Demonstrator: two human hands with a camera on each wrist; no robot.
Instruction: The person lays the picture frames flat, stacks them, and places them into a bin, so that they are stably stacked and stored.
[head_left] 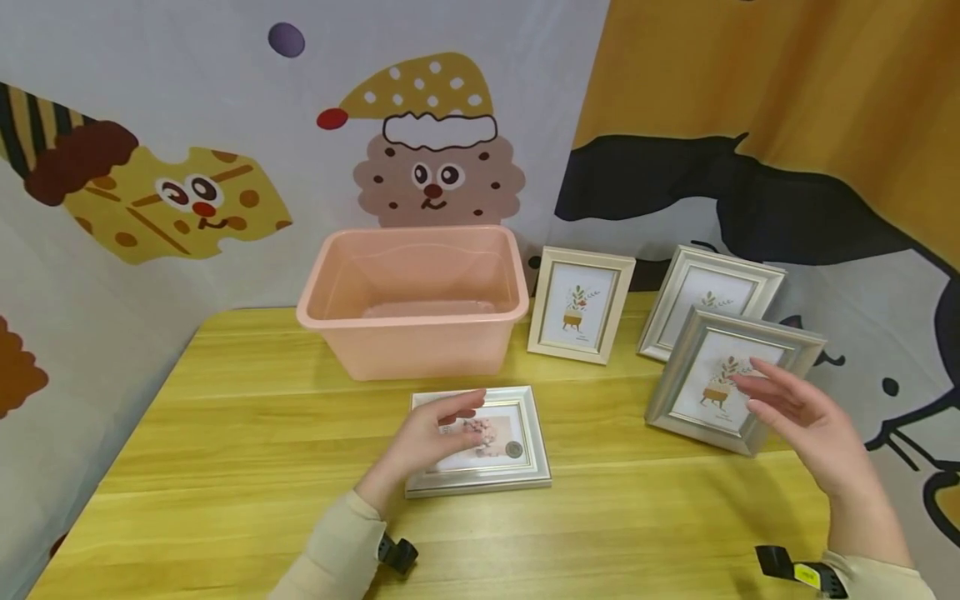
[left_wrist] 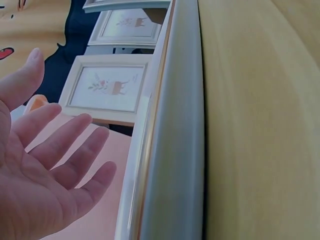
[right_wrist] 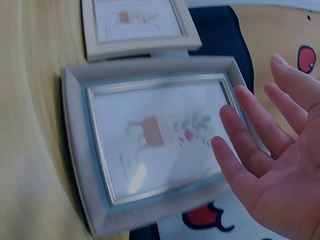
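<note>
My left hand [head_left: 427, 437] hovers over a silver-white picture frame [head_left: 531, 433] lying flat on the table, its fingers loosely extended and holding nothing. The same hand [left_wrist: 55, 170] shows its palm in the left wrist view. At the right, my right hand [head_left: 810, 421] is in front of a standing grey-silver picture frame [head_left: 720, 383], fingers spread and nothing in them. In the right wrist view that frame [right_wrist: 150, 175] fills the middle, with the right hand [right_wrist: 275, 160] beside it; whether they touch I cannot tell.
A pink plastic bin [head_left: 420, 346] stands at the back of the wooden table [head_left: 225, 467]. Right of it is an upright cream picture frame [head_left: 581, 304]. Another pale silver frame [head_left: 708, 292] stands behind the grey-silver one. A cartoon-printed cloth [head_left: 247, 83] hangs behind.
</note>
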